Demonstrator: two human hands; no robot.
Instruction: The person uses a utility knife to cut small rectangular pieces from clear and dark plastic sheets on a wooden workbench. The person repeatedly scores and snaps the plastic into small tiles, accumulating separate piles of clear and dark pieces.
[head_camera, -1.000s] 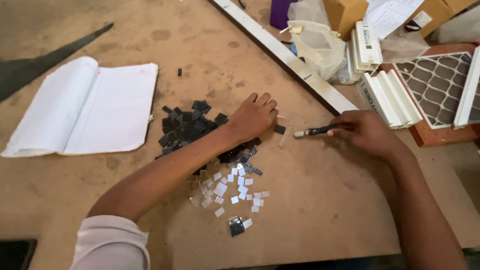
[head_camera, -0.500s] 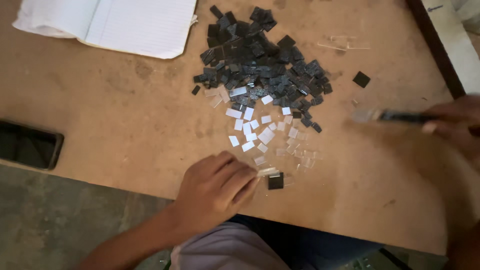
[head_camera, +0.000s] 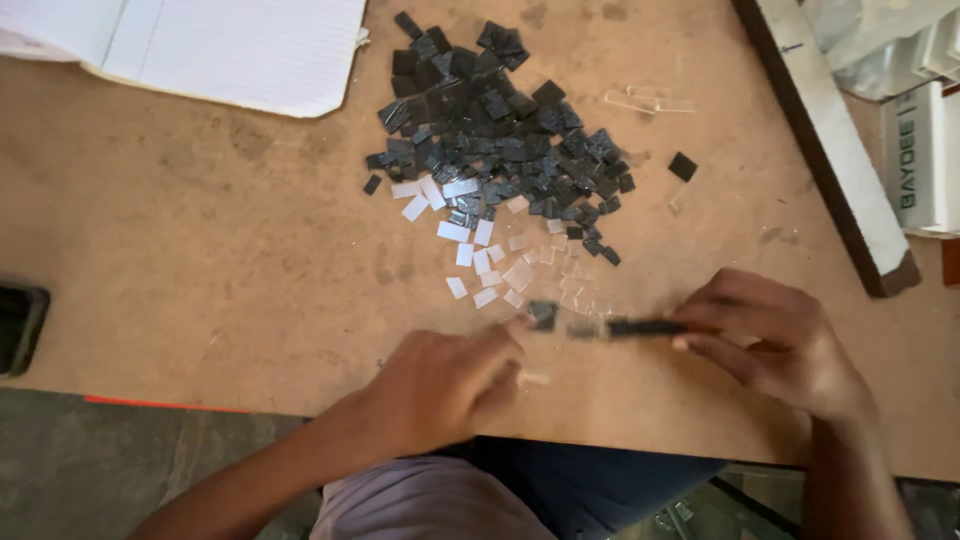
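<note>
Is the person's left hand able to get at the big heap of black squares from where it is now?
Probably yes. The left hand rests near the table's front edge, and only flat white and clear pieces lie between it and the black pile; nothing stands in the way.

Bench (head_camera: 200, 250): tile heap (head_camera: 500, 130) centre-rear; loose chips (head_camera: 490, 255) just before it; notebook (head_camera: 220, 45) rear-left; phone (head_camera: 18, 325) at left edge; strip (head_camera: 825, 140) right; boxes (head_camera: 915, 150) beyond strip.

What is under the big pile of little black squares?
The black squares lie heaped on the brown table, with white pieces poking out at the near edge. Anything deeper under the heap is hidden.
</note>
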